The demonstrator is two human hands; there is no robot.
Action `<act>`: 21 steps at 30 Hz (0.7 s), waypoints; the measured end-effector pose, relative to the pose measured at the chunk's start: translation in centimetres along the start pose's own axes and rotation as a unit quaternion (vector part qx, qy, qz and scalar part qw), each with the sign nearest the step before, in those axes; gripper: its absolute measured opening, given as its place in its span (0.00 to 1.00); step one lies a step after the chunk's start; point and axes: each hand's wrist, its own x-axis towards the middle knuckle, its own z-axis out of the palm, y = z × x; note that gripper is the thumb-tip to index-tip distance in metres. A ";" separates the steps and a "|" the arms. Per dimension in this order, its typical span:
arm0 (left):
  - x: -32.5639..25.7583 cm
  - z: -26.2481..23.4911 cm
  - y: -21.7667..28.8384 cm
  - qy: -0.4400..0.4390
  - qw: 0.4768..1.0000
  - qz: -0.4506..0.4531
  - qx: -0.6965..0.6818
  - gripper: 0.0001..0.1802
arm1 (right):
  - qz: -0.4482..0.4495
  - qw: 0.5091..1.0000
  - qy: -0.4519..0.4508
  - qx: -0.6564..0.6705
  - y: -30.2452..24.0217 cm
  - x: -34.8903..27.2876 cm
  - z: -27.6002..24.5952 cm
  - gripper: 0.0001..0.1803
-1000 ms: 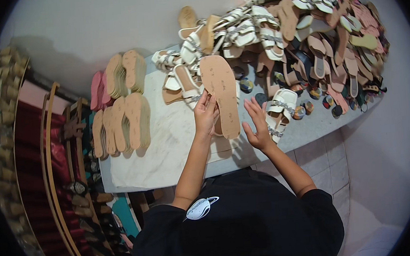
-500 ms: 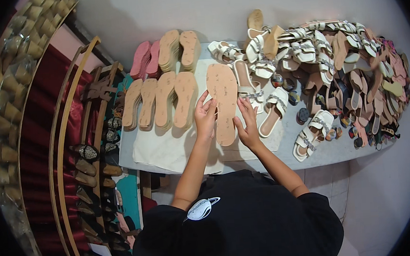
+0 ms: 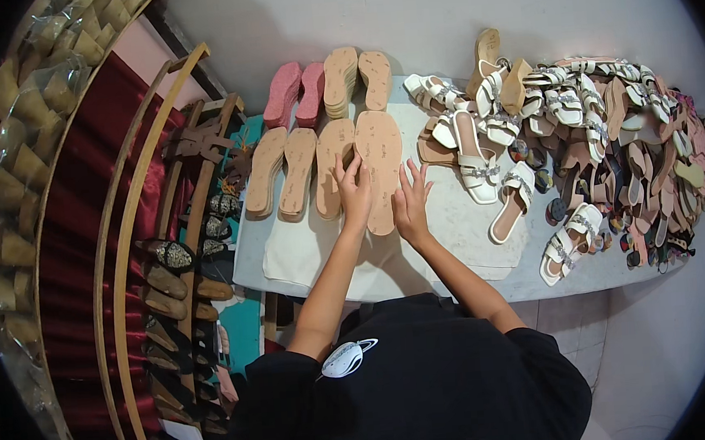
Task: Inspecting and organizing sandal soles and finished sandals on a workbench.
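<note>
A tan insole board [image 3: 380, 165], shaped like a shoe sole with small printed marks, lies toe end away from me at the right end of the front row of sole stacks. It seems to rest on the stack there, which it covers. My left hand [image 3: 355, 194] is at its left edge, fingers apart and touching or nearly touching it. Beside its right edge is my right hand [image 3: 411, 206], fingers stretched and spread, gripping nothing. Left of the board stand more tan insole stacks [image 3: 296, 173].
Behind stand pink sole stacks [image 3: 282, 94] and tan ones [image 3: 341, 80]. White sandals [image 3: 476, 158] and a heap of mixed shoes [image 3: 642, 159] fill the table's right side. White cloth [image 3: 306, 260] covers part of the tabletop. A wooden shoe rack [image 3: 142, 186] stands at left.
The insole board, earlier between both hands over the cloth, now lies at the end of the stack row. My right hand has come away from its edge. The view has shifted left.
</note>
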 end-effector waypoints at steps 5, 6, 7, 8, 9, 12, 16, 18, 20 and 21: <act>2.8 -0.5 -2.8 -0.031 0.989 0.037 0.137 0.22 | 0.014 1.000 -0.004 -0.026 0.6 1.3 2.4 0.28; 3.1 -0.5 -3.4 -0.033 0.989 0.039 0.136 0.22 | 0.027 0.999 -0.021 -0.038 0.6 1.5 2.9 0.29; 3.5 -0.6 -4.0 -0.036 0.985 0.060 0.157 0.22 | 0.040 0.997 -0.036 -0.051 0.7 1.7 3.3 0.29; 3.9 -0.7 -4.5 -0.039 0.980 0.081 0.178 0.22 | 0.040 0.997 -0.032 -0.052 0.8 1.8 3.6 0.29; 4.2 -0.8 -5.1 -0.041 0.980 0.084 0.177 0.22 | 0.045 0.996 -0.041 -0.064 0.8 1.8 3.9 0.30; 4.6 -0.6 -5.7 -0.053 0.965 0.091 0.239 0.21 | 0.052 0.994 -0.046 -0.086 1.6 1.7 4.5 0.31; 4.7 -0.6 -5.4 -0.067 0.939 0.102 0.323 0.21 | 0.060 0.991 -0.056 -0.103 2.2 1.7 4.6 0.31; 4.8 -0.7 -5.5 -0.064 0.937 0.114 0.325 0.21 | 0.065 0.989 -0.065 -0.112 2.3 1.7 4.7 0.32; 5.0 -0.8 -5.7 -0.073 0.928 0.089 0.355 0.22 | 0.069 0.987 -0.072 -0.122 2.4 1.8 4.7 0.32; 5.0 -0.8 -5.8 -0.073 0.928 0.089 0.355 0.22 | 0.074 0.987 -0.077 -0.121 2.5 1.8 4.8 0.32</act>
